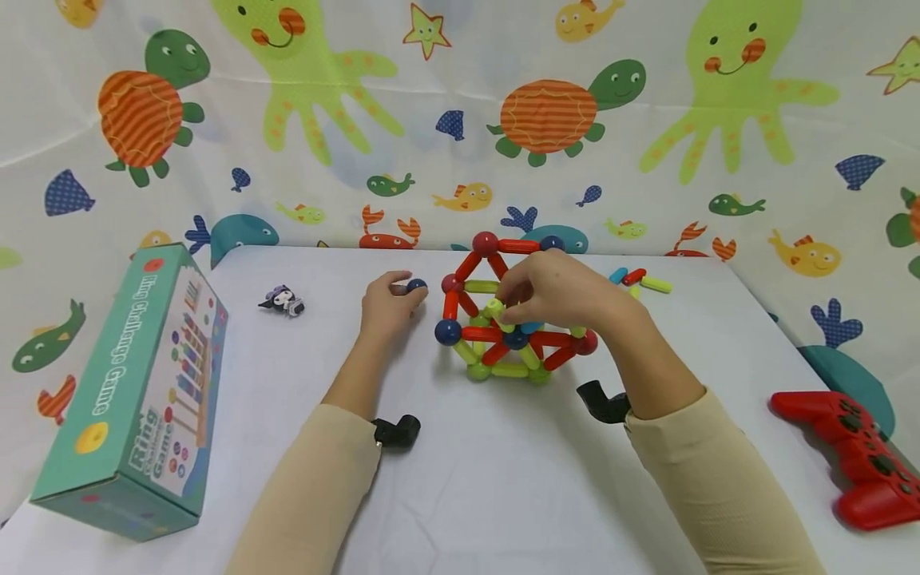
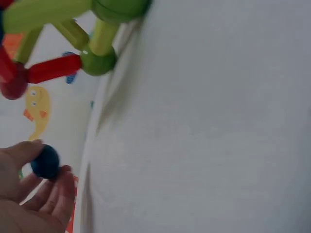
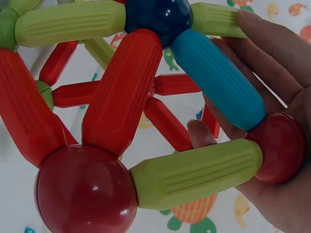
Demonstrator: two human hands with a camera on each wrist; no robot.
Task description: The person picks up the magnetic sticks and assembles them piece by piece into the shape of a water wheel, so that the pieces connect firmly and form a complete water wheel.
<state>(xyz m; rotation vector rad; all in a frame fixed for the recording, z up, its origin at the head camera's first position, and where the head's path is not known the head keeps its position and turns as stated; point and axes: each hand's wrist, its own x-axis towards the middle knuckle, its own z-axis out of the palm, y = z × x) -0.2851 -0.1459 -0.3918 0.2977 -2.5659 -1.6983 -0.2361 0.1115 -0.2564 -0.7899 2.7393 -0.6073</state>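
Plastic build: rod-and-ball structure [image 1: 513,319] of red, green and blue magnetic sticks joined at balls, standing on the white table [image 1: 503,479], under the right fingers and just to the right of the left fingertips.
Right hand: right hand [image 1: 557,291] sits on top of the structure, fingers curled down into the frame; the wrist view shows them wrapped behind a blue rod [image 3: 218,80] and a red ball [image 3: 277,148], with a green rod [image 3: 194,174] running off that ball across the palm side.
Left hand: left hand [image 1: 388,303] rests on the table just left of the structure, thumb and fingertips pinching a loose dark blue ball [image 1: 416,285]; fingers only lightly curled, ball sits at the tips, not in the palm.
Gap: blue ball close to the nearest red rod but apart from it.
Beyond right fingers: a few spare rods [image 1: 640,279] at the far table edge.
Doing it well (judgement): keep right fingers steady on the joint so the frame doesn't fold; bring any ball in along a rod's end, not sideways, or the magnets will likely tug neighbouring rods off.
Elsewhere: game box [image 1: 136,391] far left, small figurine [image 1: 283,301] past the left hand, red game controller [image 1: 855,455] far right.
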